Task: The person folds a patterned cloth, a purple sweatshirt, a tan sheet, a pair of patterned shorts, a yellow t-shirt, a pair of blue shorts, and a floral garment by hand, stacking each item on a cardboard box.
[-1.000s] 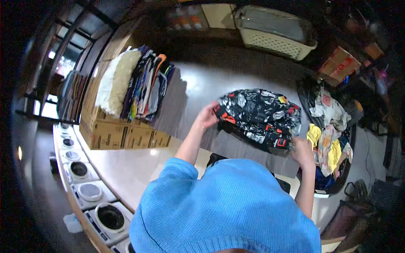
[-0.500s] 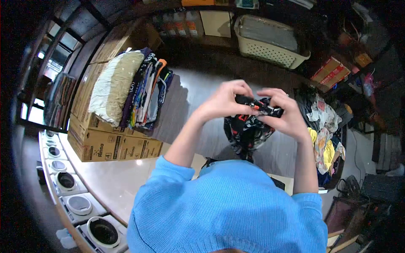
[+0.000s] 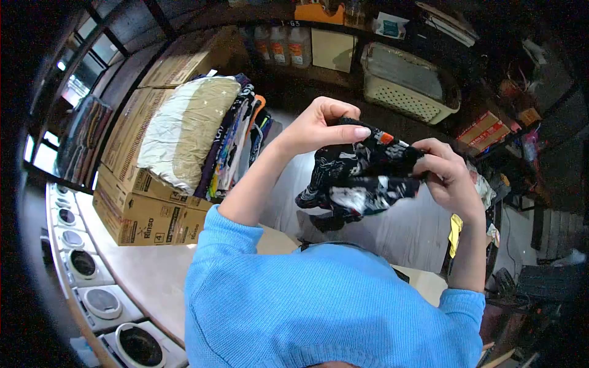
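Above the near edge of the bench we hold one black printed garment lifted off the surface, bunched between our two hands. Our left hand is closed on its upper left edge, thumb and fingers pinched over the cloth; our right hand grips its right end, fingers curled tight. Toward the bench's far left edge one stack of folded clothes leans against a plastic-wrapped pillow on cardboard boxes. One white laundry basket sits beyond the far edge.
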`<state>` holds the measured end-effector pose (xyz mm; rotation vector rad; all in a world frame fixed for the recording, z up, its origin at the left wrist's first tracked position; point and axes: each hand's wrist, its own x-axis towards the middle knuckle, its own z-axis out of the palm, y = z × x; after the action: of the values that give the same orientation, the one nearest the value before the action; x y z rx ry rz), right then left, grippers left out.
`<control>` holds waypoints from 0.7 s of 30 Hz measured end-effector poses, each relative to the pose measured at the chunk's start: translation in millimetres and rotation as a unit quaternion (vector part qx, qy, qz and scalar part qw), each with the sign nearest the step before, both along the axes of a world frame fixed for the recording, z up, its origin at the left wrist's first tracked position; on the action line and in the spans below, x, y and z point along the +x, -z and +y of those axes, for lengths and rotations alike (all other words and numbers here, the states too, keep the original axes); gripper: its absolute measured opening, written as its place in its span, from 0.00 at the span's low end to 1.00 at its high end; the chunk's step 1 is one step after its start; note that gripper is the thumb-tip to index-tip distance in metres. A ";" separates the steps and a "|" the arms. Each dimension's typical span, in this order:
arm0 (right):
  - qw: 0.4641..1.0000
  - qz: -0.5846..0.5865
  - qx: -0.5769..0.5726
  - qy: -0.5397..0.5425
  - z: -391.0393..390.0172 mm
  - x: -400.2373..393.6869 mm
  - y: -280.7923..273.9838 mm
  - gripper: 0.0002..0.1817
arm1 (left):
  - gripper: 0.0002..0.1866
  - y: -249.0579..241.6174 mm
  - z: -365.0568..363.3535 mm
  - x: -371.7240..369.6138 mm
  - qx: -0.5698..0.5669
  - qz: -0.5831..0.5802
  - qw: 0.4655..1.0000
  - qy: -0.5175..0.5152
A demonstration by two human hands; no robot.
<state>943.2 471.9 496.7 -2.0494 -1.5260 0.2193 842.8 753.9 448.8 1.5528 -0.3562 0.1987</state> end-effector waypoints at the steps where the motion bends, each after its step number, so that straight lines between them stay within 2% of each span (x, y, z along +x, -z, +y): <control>1: 0.995 -0.096 0.024 0.008 4.8 -0.9 -0.9 0.10 | 0.17 -5.1 4.7 -5.3 -0.006 0.003 0.999 -0.043; 3: 0.957 -0.282 0.069 0.022 14.4 0.5 -1.3 0.06 | 0.16 -18.2 13.9 -20.6 -0.019 0.009 0.991 -0.129; 4: 0.963 -0.257 0.068 0.037 12.5 10.0 3.7 0.05 | 0.16 -19.8 27.1 -23.5 -0.023 -0.024 0.990 -0.135; 5: 0.970 -0.233 0.050 0.042 11.7 13.7 6.1 0.06 | 0.18 -15.3 47.6 -23.3 -0.004 -0.041 0.994 -0.099; 7: 0.982 -0.184 0.014 0.051 13.6 15.2 8.0 0.09 | 0.19 -14.3 69.9 -28.5 0.130 -0.009 0.989 -0.075; 8: 0.964 -0.258 -0.015 0.066 20.6 6.0 6.0 0.10 | 0.18 -19.2 77.8 -34.4 0.216 0.021 0.973 -0.080; 9: 0.956 -0.283 -0.031 0.075 22.0 8.8 15.6 0.09 | 0.17 -23.8 83.0 -36.4 0.302 -0.042 0.946 -0.107; 11: 0.938 -0.327 -0.065 0.097 19.8 20.2 45.9 0.07 | 0.17 -28.2 97.0 -36.6 0.461 -0.163 0.860 -0.149; 12: 0.949 -0.271 -0.131 0.089 18.2 28.0 45.9 0.07 | 0.16 -26.6 106.3 -40.5 0.553 -0.143 0.801 -0.180; 13: 0.962 -0.214 -0.142 0.095 13.2 44.2 58.9 0.09 | 0.18 -20.9 115.1 -39.8 0.588 -0.125 0.773 -0.203; 15: 0.978 -0.185 -0.014 0.091 11.9 45.5 58.4 0.08 | 0.16 -2.7 136.3 -31.4 0.649 -0.129 0.711 -0.239; 18: 0.993 -0.083 0.039 0.073 20.9 46.7 36.2 0.15 | 0.11 -6.4 128.7 -21.9 0.711 -0.147 0.631 -0.274; 19: 0.994 -0.065 0.049 0.077 25.1 42.3 26.8 0.18 | 0.10 -12.5 120.0 -19.6 0.711 -0.131 0.629 -0.284; 21: 0.995 -0.031 0.053 0.077 36.3 28.0 0.9 0.24 | 0.13 -30.1 99.7 -13.1 0.711 -0.099 0.625 -0.307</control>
<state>971.2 508.2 495.8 -2.0945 -1.3775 0.0147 829.7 853.6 478.9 3.2626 -0.0618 0.7544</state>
